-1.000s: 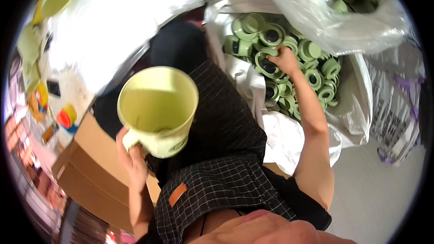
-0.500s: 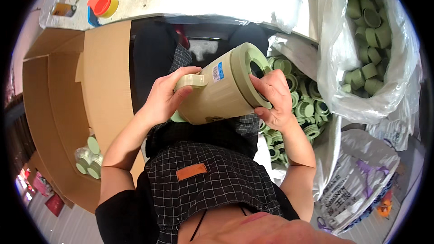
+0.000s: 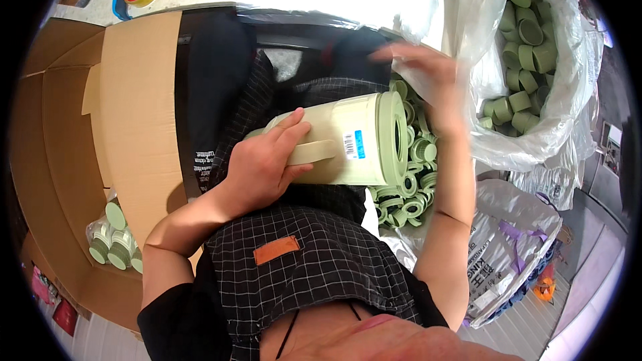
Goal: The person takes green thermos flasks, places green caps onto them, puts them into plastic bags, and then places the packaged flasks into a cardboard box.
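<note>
Mug [image 3: 338,120] on its side over the lap, lid end to the right, base end to the left and partly hidden behind the left grip [image 3: 264,160]. Body pale yellow-green, smooth, a plain cylinder with a soft sheen; cannot tell whether it touches the apron [image 3: 321,244] beneath. Handle [image 3: 314,153] same pale tone, a flat curved band facing up. Near the lid end, a small label [image 3: 354,145], white with barcode and a blue patch. Lid [image 3: 389,147] a deeper sage green, broad rim seated on the mouth, dark ring or opening in its end face, seen edge-on. Left grip closed around the mug beside the handle, fingers laid over the body, thumb below. Right grip [image 3: 431,70] blurred, fingers stretched out and apart from the mug, nothing seen in it, above the near edge of a heap of green lids [image 3: 409,194]. Farther right, a clear bag [image 3: 481,150] of short green cups [image 3: 526,57]. Left side, an open carton [image 3: 140,100].
</note>
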Available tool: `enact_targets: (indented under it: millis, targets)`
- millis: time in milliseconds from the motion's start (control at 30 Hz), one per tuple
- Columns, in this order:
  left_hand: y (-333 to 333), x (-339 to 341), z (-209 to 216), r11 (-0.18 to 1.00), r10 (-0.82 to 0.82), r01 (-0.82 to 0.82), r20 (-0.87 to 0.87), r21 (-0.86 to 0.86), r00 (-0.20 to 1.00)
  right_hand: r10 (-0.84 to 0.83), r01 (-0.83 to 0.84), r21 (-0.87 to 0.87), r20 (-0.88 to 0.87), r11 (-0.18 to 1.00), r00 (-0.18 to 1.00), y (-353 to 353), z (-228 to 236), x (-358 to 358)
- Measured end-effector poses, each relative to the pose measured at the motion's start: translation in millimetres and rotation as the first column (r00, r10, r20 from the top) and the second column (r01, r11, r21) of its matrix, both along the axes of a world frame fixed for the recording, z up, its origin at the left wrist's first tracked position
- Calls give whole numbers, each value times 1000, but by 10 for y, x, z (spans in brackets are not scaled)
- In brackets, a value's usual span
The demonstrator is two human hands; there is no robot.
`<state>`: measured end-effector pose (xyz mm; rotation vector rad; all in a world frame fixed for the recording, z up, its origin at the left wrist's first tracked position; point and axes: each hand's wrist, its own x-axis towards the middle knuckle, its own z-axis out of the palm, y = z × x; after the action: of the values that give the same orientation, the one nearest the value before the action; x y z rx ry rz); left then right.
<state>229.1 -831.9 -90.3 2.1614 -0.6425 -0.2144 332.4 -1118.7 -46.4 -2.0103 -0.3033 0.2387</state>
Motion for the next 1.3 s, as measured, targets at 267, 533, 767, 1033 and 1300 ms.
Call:
enact_targets:
  millis: [267, 533, 767, 1033, 1300]
  targets:
    - [97, 82, -77, 993, 80, -79, 14, -85, 997, -205, 286, 269, -291, 920, 934, -451, -368, 132]
    - [-44, 472, 411, 992, -123, 125, 90, -10, 988, -1, 102, 231, -400, 968, 917, 15, -719, -318]
    - [-703, 2217, -445, 989, 104, -48, 421, -142, 901, 108, -84, 206, -107, 975, 988, 23, -667, -107]
    - [-780, 2558, -1101, 997, 58, -71, 304, 32, 951, 45, -2, 272, -151, 962, 987, -128, -764, 34]
    - [-658, 2717, -1133, 992, 93, -97, 53, 77, 994, 11, -26, 214, 70, 977, 998, 50, -686, 501]
